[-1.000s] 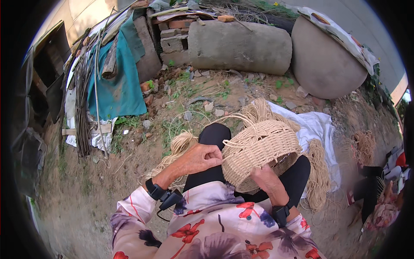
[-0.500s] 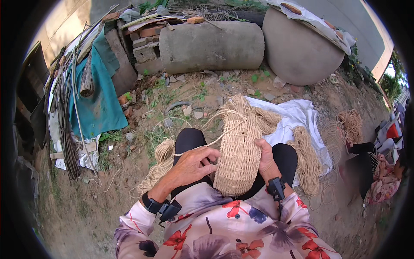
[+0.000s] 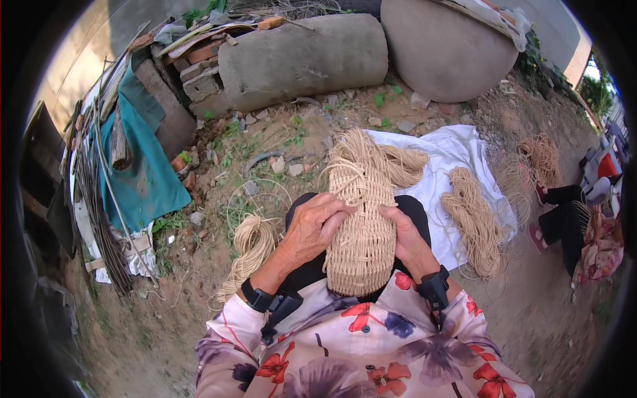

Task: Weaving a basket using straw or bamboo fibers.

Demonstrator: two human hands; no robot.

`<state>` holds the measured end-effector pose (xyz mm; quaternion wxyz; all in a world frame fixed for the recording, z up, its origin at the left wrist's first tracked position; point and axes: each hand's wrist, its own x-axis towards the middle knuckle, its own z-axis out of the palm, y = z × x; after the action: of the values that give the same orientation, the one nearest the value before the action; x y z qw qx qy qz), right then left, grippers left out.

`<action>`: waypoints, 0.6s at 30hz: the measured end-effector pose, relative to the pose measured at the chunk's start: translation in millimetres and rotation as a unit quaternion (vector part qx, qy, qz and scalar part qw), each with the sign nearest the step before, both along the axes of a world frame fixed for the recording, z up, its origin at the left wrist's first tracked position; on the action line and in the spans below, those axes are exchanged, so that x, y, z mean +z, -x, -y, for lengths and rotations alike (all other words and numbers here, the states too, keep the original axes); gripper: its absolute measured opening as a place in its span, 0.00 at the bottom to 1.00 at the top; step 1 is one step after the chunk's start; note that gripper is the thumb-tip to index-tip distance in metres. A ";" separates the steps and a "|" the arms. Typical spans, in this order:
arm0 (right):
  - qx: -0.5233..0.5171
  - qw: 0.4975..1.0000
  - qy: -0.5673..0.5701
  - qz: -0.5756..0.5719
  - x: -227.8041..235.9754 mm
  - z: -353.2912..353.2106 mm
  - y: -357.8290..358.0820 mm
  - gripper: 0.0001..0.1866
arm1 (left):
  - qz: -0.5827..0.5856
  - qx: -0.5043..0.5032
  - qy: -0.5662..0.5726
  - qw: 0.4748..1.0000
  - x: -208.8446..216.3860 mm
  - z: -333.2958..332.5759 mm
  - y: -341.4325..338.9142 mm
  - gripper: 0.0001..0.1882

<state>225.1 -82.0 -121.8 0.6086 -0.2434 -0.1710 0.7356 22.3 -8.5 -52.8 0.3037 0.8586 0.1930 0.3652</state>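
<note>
A tall, rounded piece of straw-coloured basketwork (image 3: pixel 361 255) stands between my knees, loose strands (image 3: pixel 352 149) bunched at its far end. My right hand (image 3: pixel 406 237) grips its right edge, thumb on the front and the other fingers hidden behind. At the upper middle of the weave, the fingertips of my left hand (image 3: pixel 315 224) are pinched together on a cord, close to a small gap between the rows. Beyond my left knee lies a coil of the same cord (image 3: pixel 255 239).
A white cloth (image 3: pixel 458 142) is spread ahead on the right, with cord hanks (image 3: pixel 472 225) on and beside it. Farther right sits another person (image 3: pixel 567 229) near another hank (image 3: pixel 541 162). A concrete cylinder (image 3: pixel 305 63), a large rounded vessel (image 3: pixel 448 50) and a teal cloth (image 3: pixel 142 156) line the back.
My left hand has moved right and up, from the basketwork's left side onto its front. The long cord loop above that hand has drawn in. My right hand keeps its hold, and the view has shifted.
</note>
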 end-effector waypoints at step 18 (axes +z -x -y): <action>0.009 0.999 -0.027 -0.025 2.0 -0.2 2.9 0.27 | -0.018 0.015 0.058 0.998 1.3 -3.0 -14.0 0.09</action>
<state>222.1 -81.8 -119.8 0.6123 -0.2074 -0.1778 0.7420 36.3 -5.5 -51.5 0.3439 0.8428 0.2325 0.3425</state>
